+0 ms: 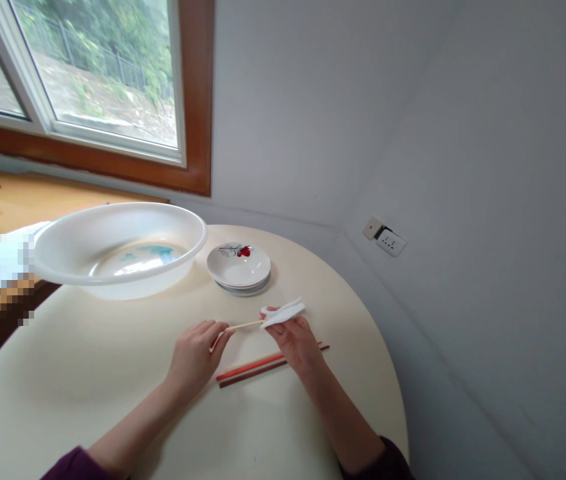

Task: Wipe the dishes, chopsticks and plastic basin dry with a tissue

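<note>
Two bare hands share one thin, pale stick [243, 326] above the bench [257, 433]: the left hand [197, 350] pinches its left end between thumb and fingers, and the right hand [299, 341] grips a folded white cloth [289, 311] where the right end disappears. Just nearer me, an orange-red slender stick [250, 367] and a dark brown slender stick [250, 378] lie side by side, partly hidden by the right hand. Farther off sit stacked white round dishes [227, 269], the top one red-flowered; left of them, a big translucent plastic basin [113, 279].
</note>
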Available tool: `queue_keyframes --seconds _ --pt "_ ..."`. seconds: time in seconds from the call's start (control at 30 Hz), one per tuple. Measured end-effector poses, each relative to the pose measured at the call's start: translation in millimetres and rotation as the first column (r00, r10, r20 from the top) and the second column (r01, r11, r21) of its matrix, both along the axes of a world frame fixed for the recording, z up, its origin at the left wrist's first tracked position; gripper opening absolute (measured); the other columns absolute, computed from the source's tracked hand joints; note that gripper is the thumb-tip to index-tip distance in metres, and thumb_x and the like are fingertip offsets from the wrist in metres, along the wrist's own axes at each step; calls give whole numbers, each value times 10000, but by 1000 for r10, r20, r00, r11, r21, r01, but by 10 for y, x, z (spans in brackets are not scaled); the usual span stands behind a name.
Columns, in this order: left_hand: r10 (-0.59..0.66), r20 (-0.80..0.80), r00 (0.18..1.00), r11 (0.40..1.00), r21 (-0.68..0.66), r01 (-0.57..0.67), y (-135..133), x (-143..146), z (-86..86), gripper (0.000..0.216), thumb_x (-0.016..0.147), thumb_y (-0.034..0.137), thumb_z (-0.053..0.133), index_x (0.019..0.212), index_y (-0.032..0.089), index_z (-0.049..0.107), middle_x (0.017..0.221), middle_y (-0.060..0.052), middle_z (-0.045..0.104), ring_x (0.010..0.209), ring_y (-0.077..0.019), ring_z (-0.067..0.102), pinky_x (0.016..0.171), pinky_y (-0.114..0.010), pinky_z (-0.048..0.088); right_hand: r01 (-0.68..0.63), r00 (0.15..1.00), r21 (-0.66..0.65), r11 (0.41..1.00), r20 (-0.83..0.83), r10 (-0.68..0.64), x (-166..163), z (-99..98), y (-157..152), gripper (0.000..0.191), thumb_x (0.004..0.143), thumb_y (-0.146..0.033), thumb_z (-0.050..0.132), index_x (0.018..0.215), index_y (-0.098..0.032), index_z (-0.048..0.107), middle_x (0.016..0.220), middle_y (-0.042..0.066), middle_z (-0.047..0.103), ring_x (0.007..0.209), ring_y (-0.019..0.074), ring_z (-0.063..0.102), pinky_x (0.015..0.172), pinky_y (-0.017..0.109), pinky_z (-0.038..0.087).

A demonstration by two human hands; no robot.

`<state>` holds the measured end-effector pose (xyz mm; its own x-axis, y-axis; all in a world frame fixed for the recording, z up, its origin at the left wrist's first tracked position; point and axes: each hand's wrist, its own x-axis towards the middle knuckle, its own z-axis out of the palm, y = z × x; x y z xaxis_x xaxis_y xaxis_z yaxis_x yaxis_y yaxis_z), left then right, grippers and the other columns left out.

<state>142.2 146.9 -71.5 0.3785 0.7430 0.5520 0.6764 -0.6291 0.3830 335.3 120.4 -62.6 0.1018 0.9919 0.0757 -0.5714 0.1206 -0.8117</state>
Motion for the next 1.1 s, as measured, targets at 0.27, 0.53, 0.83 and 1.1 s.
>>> queue_keyframes --seconds 0.27,0.53,0.83,1.1 --pt "-46 72 996 999 -8 47 -16 18 4 301 880 315 377 785 191 634 661 -35 646 612 -156 579 594 -257 429 360 559 392 847 636 -532 47 -25 -69 160 747 -220 595 861 -250 703 886 28 715 845 200 649 815 327 498" --pt "-98 229 968 993 -46 112 9 32 -62 265 878 263 377 880 174 626 716 -54 640 664 -160 588 616 -259 457 366 315 608 705 632 -708 143 -6 -129 246 788 -185 531 975 -269 666 1000 23 690 949 186 631 881 287 466" --pt "-5 308 951 993 116 -32 10 9 9 246 855 281 439 778 191 655 615 -5 500 616 -143 492 639 -288 386 258 353 653 712 622 -699 65 36 -136 239 730 -149 524 938 -232 607 986 68 654 998 217 577 914 383 431" --pt "-161 447 880 987 86 137 -32 -4 70 143 833 208 471 773 183 599 652 -18 628 630 -141 566 681 -295 419 221 334 712 666 587 -738 27 12 -138 157 728 -130 432 649 -234 521 677 0 578 707 163 568 776 346 438"
